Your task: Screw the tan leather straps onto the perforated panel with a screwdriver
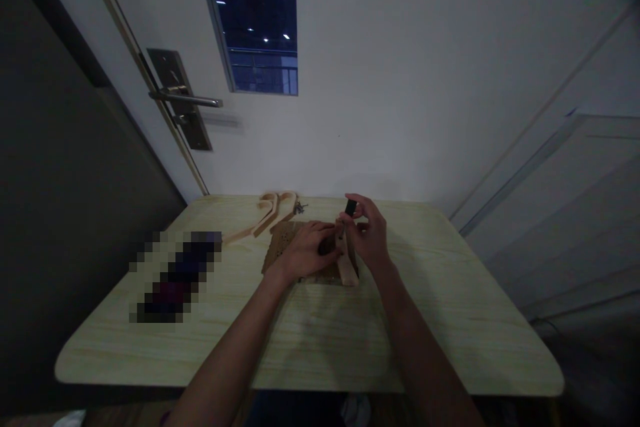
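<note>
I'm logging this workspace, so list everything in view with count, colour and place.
Door: one, white, behind the table
Window: one, dark blue, in the door
Handle: one, metallic, on the door's left
Table: one, pale wood-grain, below the hands
Hooks: at least two, light wood, table's back left
Screws: several, dark, right of the hooks
Board: one, brown, mid-table
Bar: one, light wood, across the board's right part
Tool: one, black, over the bar's far end
Pixelated patch: one, dark, table's left; contents unreadable
Left hand: one, bare, on the board, fingertips at the bar
Right hand: one, bare, fingers around the tool
</note>
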Available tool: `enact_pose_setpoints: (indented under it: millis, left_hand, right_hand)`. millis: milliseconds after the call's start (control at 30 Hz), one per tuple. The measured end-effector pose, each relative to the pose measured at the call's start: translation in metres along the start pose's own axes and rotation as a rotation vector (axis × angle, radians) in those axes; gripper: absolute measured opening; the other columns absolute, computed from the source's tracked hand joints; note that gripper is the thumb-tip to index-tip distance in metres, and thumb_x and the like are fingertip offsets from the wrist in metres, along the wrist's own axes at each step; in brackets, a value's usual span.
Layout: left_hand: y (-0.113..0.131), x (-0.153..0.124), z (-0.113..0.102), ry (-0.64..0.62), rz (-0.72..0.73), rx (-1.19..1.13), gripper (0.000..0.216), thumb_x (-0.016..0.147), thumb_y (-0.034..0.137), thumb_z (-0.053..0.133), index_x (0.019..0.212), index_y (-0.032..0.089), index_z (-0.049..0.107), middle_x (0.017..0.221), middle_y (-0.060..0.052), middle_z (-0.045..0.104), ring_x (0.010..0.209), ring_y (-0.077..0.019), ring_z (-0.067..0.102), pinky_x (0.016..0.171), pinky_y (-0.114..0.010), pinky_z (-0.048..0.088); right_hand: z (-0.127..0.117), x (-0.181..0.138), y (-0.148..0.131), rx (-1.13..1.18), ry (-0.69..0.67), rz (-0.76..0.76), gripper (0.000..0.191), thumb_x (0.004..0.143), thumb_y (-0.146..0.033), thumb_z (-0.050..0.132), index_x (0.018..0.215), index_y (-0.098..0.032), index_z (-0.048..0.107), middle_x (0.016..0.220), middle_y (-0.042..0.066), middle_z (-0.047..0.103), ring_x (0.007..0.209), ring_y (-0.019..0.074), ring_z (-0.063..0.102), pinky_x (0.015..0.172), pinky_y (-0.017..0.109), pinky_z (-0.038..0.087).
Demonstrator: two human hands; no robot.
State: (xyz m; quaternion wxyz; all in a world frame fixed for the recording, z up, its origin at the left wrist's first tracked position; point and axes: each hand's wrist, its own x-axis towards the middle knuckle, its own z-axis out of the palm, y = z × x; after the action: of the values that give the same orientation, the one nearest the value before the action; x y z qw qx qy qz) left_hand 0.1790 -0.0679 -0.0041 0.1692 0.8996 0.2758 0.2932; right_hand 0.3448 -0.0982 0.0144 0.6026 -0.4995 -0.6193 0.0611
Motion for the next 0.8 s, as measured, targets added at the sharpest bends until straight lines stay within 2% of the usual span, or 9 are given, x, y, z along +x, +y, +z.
enact_pose_setpoints:
  millis: [200, 367, 600, 733, 800]
  left_hand:
    - [-0.0004, -0.0001, 0.0003, 0.003, -0.006, -0.009, 0.043, 0.082, 0.032, 0.066, 0.123, 0.019, 0.062, 0.125, -0.01, 0.065, 0.116, -0.0269, 0.057, 0.102, -0.047, 0.045]
    - [0.002, -0.0002, -0.0008, -0.008, -0.027, -0.006, 0.044, 0.081, 0.031, 0.068, 0.123, 0.019, 0.063, 0.125, -0.01, 0.065, 0.116, -0.0274, 0.058, 0.103, -0.046, 0.045]
    - [0.005, 0.0007, -0.0034, -0.028, -0.034, -0.005, 0.043, 0.082, 0.032, 0.068, 0.122, 0.019, 0.063, 0.121, -0.01, 0.067, 0.115, -0.0274, 0.058, 0.1, -0.045, 0.047]
    - [0.0042, -0.0001, -0.0025, -0.014, -0.031, -0.005, 0.043, 0.081, 0.032, 0.068, 0.122, 0.02, 0.062, 0.121, -0.01, 0.067, 0.116, -0.027, 0.057, 0.1, -0.046, 0.047]
    - [0.0034, -0.0006, -0.0014, -0.007, -0.03, 0.0, 0.042, 0.082, 0.033, 0.068, 0.122, 0.02, 0.063, 0.121, -0.01, 0.067, 0.116, -0.027, 0.058, 0.1, -0.046, 0.047]
  right_hand:
    - [-0.0051, -0.0001, -0.0031, -0.004, -0.006, -0.001, 0.032, 0.086, -0.037, 0.063, 0.116, -0.023, 0.063, 0.101, 0.006, 0.067, 0.073, 0.0123, 0.063, 0.039, 0.016, 0.04]
    - [-0.0085, -0.0033, -0.003, 0.105, -0.118, 0.014, 0.036, 0.093, -0.039, 0.052, 0.125, -0.024, 0.059, 0.115, 0.01, 0.068, 0.091, 0.0172, 0.068, 0.049, 0.019, 0.051]
    - [-0.0036, -0.0024, 0.0006, 0.06, -0.061, 0.012, 0.037, 0.09, -0.04, 0.059, 0.124, -0.027, 0.06, 0.103, 0.006, 0.067, 0.08, 0.0146, 0.064, 0.046, 0.019, 0.048]
    - [-0.0031, 0.0009, -0.0028, -0.034, -0.005, -0.015, 0.03, 0.086, -0.04, 0.065, 0.113, -0.026, 0.066, 0.089, 0.003, 0.063, 0.072, 0.013, 0.059, 0.044, 0.018, 0.044]
    - [-0.0044, 0.0016, -0.0037, -0.052, 0.003, 0.003, 0.031, 0.085, -0.041, 0.066, 0.112, -0.026, 0.067, 0.089, 0.004, 0.063, 0.073, 0.0133, 0.059, 0.043, 0.018, 0.043]
